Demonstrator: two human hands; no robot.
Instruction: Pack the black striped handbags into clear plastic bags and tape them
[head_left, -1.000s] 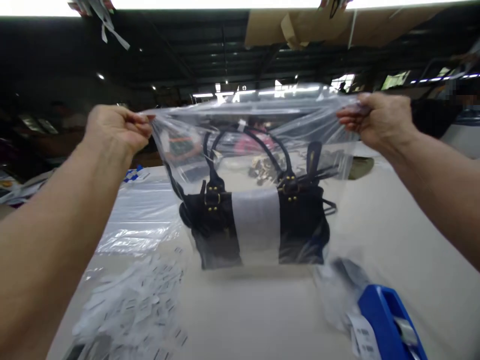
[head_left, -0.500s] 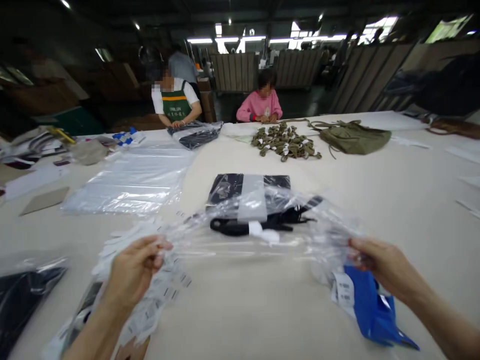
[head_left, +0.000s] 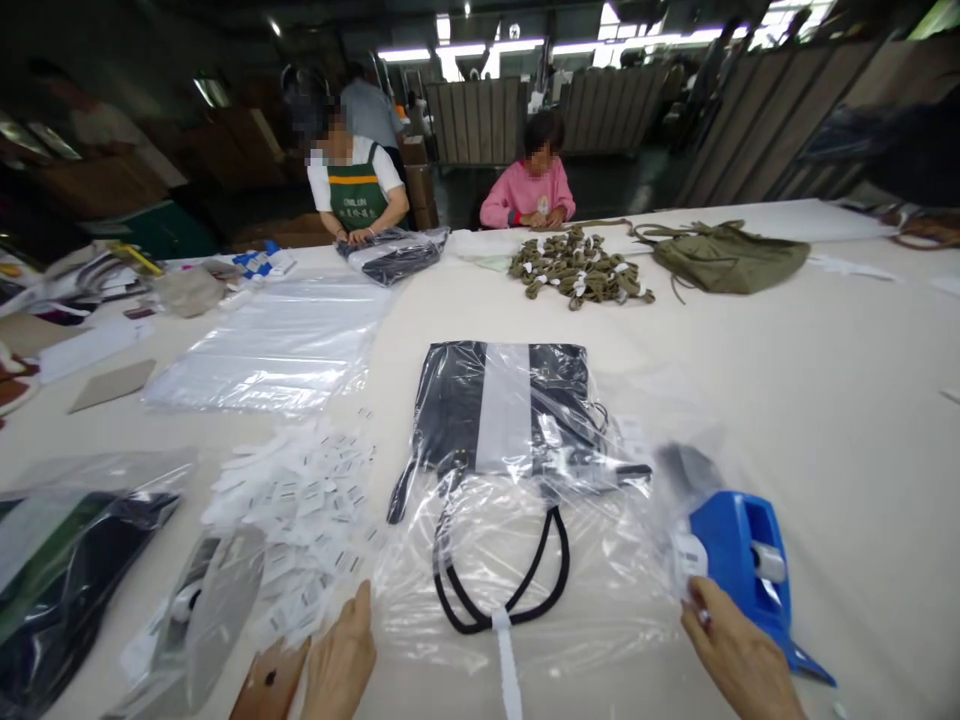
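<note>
Handbag (head_left: 450,400): being kept flat inside clear plastic (head_left: 622,570), mid-width on the table (head_left: 847,400), toward the near edge. Its body is being crossed by a pale band (head_left: 506,410); its black handles (head_left: 562,570) are being pointed at the near edge, a white strip (head_left: 508,665) being looped round them.

Left hand (head_left: 341,655): being placed at the plastic's left side, beside the phone (head_left: 270,680). Thumb is being hidden; whether plastic is being pinched cannot be told.

Right hand (head_left: 742,650): being placed at the plastic's right side, fingers being curled, close to the blue dispenser (head_left: 739,540). Finger spacing is being kept narrow; a hold on the plastic cannot be confirmed.

Left of the handbag, labels (head_left: 307,500) are being piled loosely. Toward the table's near left corner, a wrapped dark item (head_left: 75,570) is being seen. Beyond the labels, clear sheets (head_left: 277,340) are being laid flat, with a tan board (head_left: 112,385) to their left.

Toward the far edge, olive straps (head_left: 577,270) are being heaped beside an olive bag (head_left: 739,260). At that edge, a dark packet (head_left: 394,255) is being touched by a person in a green apron (head_left: 356,195); a person in pink (head_left: 529,190) is being seen behind the straps.
</note>
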